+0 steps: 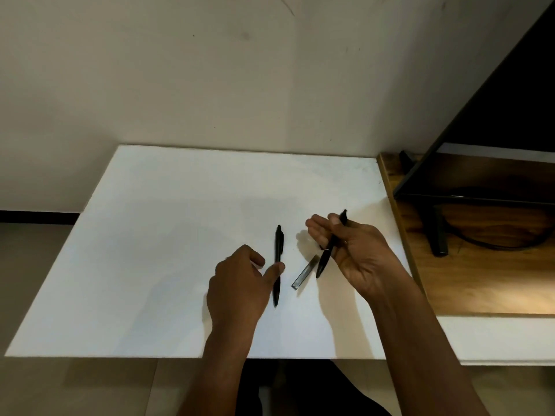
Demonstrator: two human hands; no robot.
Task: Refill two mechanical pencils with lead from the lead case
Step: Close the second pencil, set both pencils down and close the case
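R hand (354, 250) grips pencil (329, 247); L hand (237, 283) touches 2nd pencil (278, 265).

Both forearms are bare to the frame edge, left hand (240, 283) and right hand (357, 253) ungloved.

No text, label or number can be read — pencils and case show none.

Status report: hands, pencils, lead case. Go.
Right hand holds one mechanical pencil, raised. Left hand touches second pencil, flat on white board. Lead case between, untouched. No obstruction.
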